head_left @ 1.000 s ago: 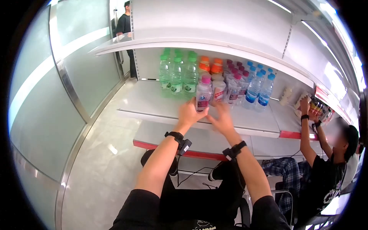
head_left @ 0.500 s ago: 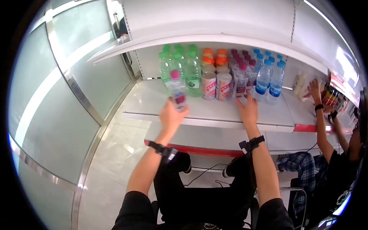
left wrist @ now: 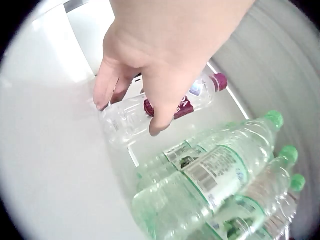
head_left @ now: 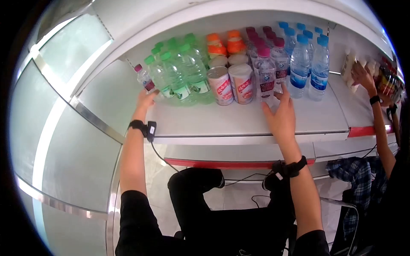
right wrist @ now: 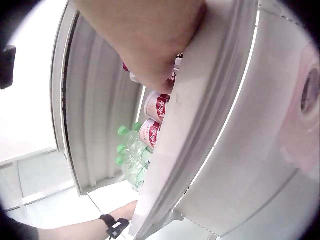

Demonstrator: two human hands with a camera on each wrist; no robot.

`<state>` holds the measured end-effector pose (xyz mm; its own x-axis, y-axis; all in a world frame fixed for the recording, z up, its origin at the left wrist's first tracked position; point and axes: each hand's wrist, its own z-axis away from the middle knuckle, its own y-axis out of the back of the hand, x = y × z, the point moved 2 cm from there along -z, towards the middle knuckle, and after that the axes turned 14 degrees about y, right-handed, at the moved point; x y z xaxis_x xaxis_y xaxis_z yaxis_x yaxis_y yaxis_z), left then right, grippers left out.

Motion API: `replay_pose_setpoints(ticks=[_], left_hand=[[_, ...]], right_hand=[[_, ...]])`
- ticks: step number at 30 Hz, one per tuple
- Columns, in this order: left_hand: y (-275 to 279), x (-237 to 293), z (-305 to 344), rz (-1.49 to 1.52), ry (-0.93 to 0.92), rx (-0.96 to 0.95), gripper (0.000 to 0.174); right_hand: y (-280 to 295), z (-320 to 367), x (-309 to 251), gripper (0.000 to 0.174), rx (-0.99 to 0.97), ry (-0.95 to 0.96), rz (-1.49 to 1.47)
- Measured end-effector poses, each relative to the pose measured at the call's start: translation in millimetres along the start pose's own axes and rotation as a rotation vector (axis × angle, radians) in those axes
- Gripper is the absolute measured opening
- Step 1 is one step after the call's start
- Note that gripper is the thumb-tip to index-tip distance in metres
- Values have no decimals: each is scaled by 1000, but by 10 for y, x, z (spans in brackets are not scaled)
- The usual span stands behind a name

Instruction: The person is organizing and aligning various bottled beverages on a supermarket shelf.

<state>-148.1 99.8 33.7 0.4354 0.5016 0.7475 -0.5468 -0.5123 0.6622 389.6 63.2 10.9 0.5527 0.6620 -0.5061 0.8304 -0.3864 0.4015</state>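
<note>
My left hand grips a small clear bottle with a magenta cap at the shelf's left end, beside the green-capped bottles. In the left wrist view, that bottle lies between the thumb and the fingers, its cap pointing right. My right hand is spread at the foot of a pink-capped bottle in the front row. Its thumb and fingertips are close to the bottle's base. In the right wrist view the right hand covers most of that bottle.
Pink-and-red cans stand between the green-capped and pink-capped bottles, with orange-capped bottles behind. Blue-capped bottles stand to the right. An upper shelf overhangs the row. Another person's hand reaches among goods at far right.
My left hand has carried the magenta-capped bottle from the front middle leftward, past the green-capped bottles. My right hand moved right to the front pink-capped bottle. The head view has come closer.
</note>
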Motion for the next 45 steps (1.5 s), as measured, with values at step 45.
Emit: replay_pose_setpoints(ticks=[45], left_hand=[[-1102,485,2831,461,-557,-166,70]], right_hand=[[79,18,-32,35,-274,471,-222]])
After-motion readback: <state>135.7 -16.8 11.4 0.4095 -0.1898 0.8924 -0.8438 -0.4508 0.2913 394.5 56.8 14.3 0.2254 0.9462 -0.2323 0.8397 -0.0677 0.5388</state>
